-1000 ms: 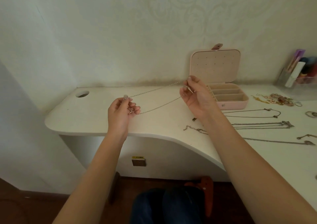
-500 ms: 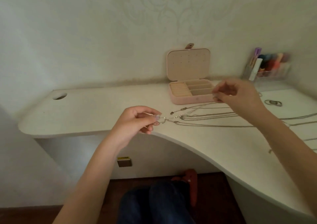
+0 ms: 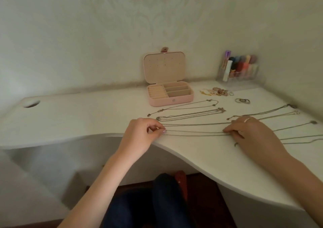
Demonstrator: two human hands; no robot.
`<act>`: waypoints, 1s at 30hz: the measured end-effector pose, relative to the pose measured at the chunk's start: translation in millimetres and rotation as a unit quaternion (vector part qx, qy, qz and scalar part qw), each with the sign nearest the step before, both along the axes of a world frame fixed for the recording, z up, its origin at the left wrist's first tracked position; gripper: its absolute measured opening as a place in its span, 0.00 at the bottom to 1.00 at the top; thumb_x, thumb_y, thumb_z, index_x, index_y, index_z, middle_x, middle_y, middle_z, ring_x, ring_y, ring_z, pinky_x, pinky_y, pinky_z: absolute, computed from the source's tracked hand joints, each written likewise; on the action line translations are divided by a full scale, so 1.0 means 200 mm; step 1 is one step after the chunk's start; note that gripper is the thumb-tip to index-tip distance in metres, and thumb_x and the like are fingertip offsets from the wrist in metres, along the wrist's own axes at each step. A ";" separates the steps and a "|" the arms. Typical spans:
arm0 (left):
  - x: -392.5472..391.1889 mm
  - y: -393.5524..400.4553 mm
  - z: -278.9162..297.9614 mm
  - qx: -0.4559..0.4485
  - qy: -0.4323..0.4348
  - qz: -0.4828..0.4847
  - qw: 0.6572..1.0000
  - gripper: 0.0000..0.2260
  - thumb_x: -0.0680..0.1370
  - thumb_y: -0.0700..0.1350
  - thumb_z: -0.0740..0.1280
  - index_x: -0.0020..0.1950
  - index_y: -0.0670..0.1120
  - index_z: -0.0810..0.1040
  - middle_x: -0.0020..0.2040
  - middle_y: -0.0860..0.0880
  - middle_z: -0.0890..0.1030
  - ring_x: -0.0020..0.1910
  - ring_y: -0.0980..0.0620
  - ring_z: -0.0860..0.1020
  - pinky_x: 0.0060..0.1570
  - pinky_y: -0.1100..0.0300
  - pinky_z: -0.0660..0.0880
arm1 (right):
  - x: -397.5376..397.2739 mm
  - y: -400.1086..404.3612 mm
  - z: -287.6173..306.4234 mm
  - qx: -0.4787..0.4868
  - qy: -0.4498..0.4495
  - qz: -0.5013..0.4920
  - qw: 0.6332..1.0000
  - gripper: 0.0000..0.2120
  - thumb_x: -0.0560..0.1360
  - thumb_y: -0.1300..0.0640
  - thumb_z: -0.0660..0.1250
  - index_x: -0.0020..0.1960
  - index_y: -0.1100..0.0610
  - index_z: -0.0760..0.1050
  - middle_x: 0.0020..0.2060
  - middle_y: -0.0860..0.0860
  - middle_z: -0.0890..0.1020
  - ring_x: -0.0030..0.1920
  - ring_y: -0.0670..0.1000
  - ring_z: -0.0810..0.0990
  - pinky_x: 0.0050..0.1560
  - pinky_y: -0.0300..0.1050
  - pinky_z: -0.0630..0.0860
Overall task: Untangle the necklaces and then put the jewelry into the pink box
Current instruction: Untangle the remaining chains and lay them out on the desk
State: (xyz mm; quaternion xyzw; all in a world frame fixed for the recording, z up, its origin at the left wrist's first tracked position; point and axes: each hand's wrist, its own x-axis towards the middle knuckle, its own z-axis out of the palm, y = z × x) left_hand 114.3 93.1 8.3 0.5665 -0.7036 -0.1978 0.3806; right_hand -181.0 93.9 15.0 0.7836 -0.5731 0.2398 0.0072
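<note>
The left hand (image 3: 141, 133) rests at the front edge of the white desk (image 3: 78, 116), thumb and forefinger pinching one end of a thin silver necklace (image 3: 194, 133). The chain runs as a doubled strand flat along the desk to the right hand (image 3: 251, 131), whose fingertips press down on it; whether they also pinch it is hard to tell, since the fingers cover the chain there. A ring shows on one of that hand's fingers.

Behind this chain more necklaces (image 3: 188, 116) lie stretched out side by side, some running off under the right hand. Their pendants and clasps are too small to make out.

Farther back the pink box (image 3: 170, 95) stands open, lid upright, compartments showing. Right of it sit a blurred heap of small jewelry (image 3: 216, 91), two rings (image 3: 242, 100) and a clear organizer (image 3: 238, 69).
</note>
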 end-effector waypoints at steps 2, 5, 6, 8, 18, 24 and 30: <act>-0.01 -0.01 0.00 -0.023 -0.037 -0.002 0.999 0.02 0.72 0.46 0.73 0.44 0.51 0.85 0.38 0.57 0.78 0.33 0.64 0.72 0.33 0.70 0.63 | -0.01 -0.01 -0.01 -0.017 0.017 0.002 1.000 0.11 0.69 0.69 0.70 0.45 0.55 0.84 0.41 0.50 0.83 0.46 0.56 0.80 0.46 0.51 0.77; -0.01 -0.02 -0.02 -0.042 -0.045 0.006 0.998 0.03 0.71 0.44 0.74 0.44 0.49 0.85 0.39 0.54 0.74 0.33 0.62 0.70 0.34 0.71 0.63 | -0.03 -0.02 -0.03 -0.049 0.049 0.000 0.998 0.15 0.64 0.71 0.74 0.43 0.54 0.85 0.44 0.53 0.85 0.46 0.59 0.82 0.46 0.54 0.77; -0.01 -0.03 -0.02 -0.044 -0.042 0.012 0.998 0.04 0.71 0.44 0.74 0.45 0.49 0.85 0.39 0.54 0.74 0.33 0.63 0.71 0.34 0.71 0.64 | -0.03 -0.02 -0.03 -0.057 0.056 -0.003 0.997 0.16 0.63 0.71 0.75 0.43 0.53 0.85 0.46 0.53 0.85 0.47 0.60 0.82 0.46 0.54 0.76; -0.01 -0.03 -0.03 -0.050 -0.028 0.029 0.998 0.08 0.70 0.45 0.74 0.49 0.51 0.84 0.40 0.54 0.75 0.33 0.61 0.72 0.34 0.70 0.67 | -0.03 -0.01 -0.04 -0.071 0.052 -0.002 0.996 0.18 0.61 0.73 0.74 0.45 0.55 0.85 0.48 0.54 0.85 0.49 0.61 0.82 0.48 0.55 0.76; -0.06 0.04 -0.15 -0.095 -0.045 -0.115 0.988 0.09 0.75 0.53 0.66 0.55 0.59 0.79 0.54 0.70 0.77 0.62 0.65 0.73 0.64 0.69 0.67 | 0.07 0.12 0.01 0.031 0.024 0.008 0.999 0.15 0.78 0.57 0.61 0.62 0.49 0.78 0.60 0.44 0.79 0.59 0.50 0.79 0.57 0.49 0.76; -0.05 0.03 -0.13 -0.063 0.029 -0.110 0.992 0.09 0.74 0.53 0.66 0.52 0.62 0.79 0.51 0.69 0.80 0.59 0.67 0.75 0.62 0.71 0.68 | 0.07 0.13 0.03 0.069 0.036 -0.034 0.996 0.16 0.79 0.57 0.56 0.63 0.48 0.76 0.60 0.49 0.80 0.61 0.51 0.77 0.58 0.49 0.73; -0.06 0.02 -0.13 -0.075 0.076 -0.101 0.989 0.08 0.72 0.54 0.66 0.49 0.60 0.81 0.49 0.70 0.80 0.54 0.66 0.78 0.57 0.71 0.71 | 0.06 0.12 0.01 0.063 0.012 -0.050 0.997 0.16 0.79 0.58 0.57 0.63 0.50 0.77 0.60 0.46 0.80 0.60 0.50 0.77 0.60 0.46 0.71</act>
